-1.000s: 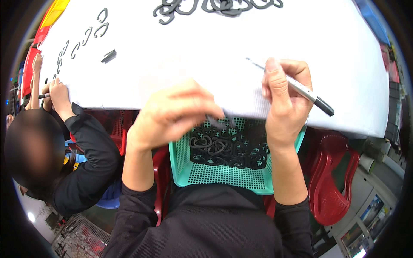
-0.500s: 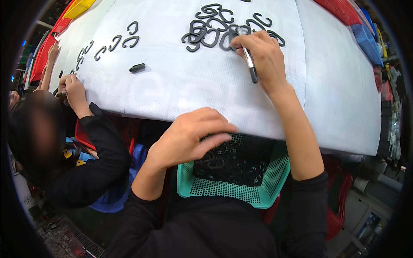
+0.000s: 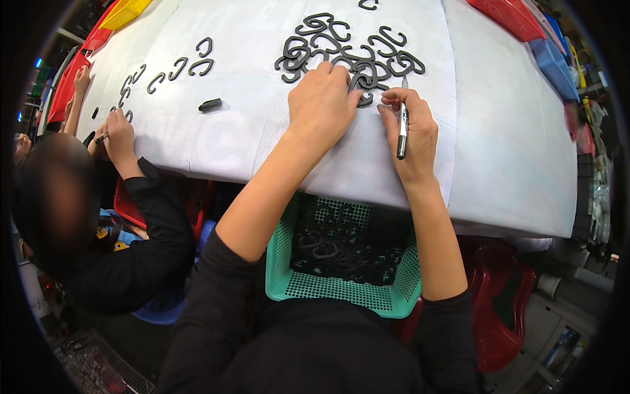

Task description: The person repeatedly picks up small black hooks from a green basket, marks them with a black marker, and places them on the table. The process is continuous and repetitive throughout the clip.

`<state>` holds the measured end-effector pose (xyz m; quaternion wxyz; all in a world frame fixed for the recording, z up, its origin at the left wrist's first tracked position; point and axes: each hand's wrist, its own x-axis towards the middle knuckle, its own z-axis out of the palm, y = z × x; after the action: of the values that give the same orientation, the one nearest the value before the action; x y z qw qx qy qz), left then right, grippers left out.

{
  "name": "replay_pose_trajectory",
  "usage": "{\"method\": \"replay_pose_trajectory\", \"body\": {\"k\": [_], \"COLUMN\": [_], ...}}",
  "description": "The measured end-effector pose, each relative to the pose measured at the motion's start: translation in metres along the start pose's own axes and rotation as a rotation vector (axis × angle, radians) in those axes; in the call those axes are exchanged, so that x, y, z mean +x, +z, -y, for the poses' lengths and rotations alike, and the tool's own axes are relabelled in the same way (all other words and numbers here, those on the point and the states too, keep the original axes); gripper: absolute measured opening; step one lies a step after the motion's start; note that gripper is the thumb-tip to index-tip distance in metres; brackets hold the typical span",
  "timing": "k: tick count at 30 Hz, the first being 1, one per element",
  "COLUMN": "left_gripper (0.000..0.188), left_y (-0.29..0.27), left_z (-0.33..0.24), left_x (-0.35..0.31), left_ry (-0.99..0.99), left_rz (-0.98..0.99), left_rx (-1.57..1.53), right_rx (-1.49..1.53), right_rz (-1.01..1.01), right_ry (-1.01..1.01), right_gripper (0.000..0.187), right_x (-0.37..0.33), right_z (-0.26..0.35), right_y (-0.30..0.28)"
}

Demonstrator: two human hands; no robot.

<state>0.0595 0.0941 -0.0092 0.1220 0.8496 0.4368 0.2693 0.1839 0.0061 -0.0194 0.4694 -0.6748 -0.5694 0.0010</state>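
Observation:
On the white-covered table lies a heap of black C-shaped pieces [image 3: 323, 41]. My left hand [image 3: 321, 102] reaches over its near side, fingers bent and thumb against a black C-shaped piece [image 3: 365, 100] at the heap's near edge. The left fingertips are partly hidden. Just to the right, my right hand [image 3: 415, 128] holds a marker pen [image 3: 402, 134], with its silvery-grey barrel and black end slanting down toward me. The pen's upper tip points at the heap. Its thumb and index finger stand a little apart beside the pieces.
A black pen cap [image 3: 210, 105] lies left of the heap. Beyond it are more spaced-out black pieces [image 3: 177, 68]. A co-worker's hand [image 3: 119, 134] writes at the left edge. Below the table edge sits a green basket [image 3: 328, 292] of black pieces. Red and blue bins [image 3: 554, 69] stand far right.
My left hand has moved from above the basket up to the heap. My right hand has drawn back toward me with the marker pen. Some pieces now lie nearer to me.

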Motion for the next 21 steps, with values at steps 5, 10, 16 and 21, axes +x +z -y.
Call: {"method": "replay_pose_trajectory", "body": {"k": [5,10,16,21], "left_gripper": [0.014,0.015,0.023,0.016], "left_y": [0.006,-0.010,-0.028,-0.042], "left_z": [-0.002,0.009,0.003,0.001], "left_x": [0.016,-0.002,-0.041,-0.075], "left_ry": [-0.017,-0.018,-0.121,-0.264], "left_rz": [0.105,0.109,0.090,0.142], "left_rx": [0.112,-0.151,-0.544,-0.710], "right_rx": [0.027,0.127,0.293,0.437], "right_rz": [-0.070,-0.082,-0.051,0.014], "right_ry": [0.002,-0.001,0.069,0.299], "right_gripper": [0.018,0.018,0.016,0.022], "right_x": [-0.006,-0.008,-0.018,-0.045], "right_z": [-0.002,0.002,0.016,0.035], "right_y": [-0.006,-0.004,-0.006,-0.037]}}
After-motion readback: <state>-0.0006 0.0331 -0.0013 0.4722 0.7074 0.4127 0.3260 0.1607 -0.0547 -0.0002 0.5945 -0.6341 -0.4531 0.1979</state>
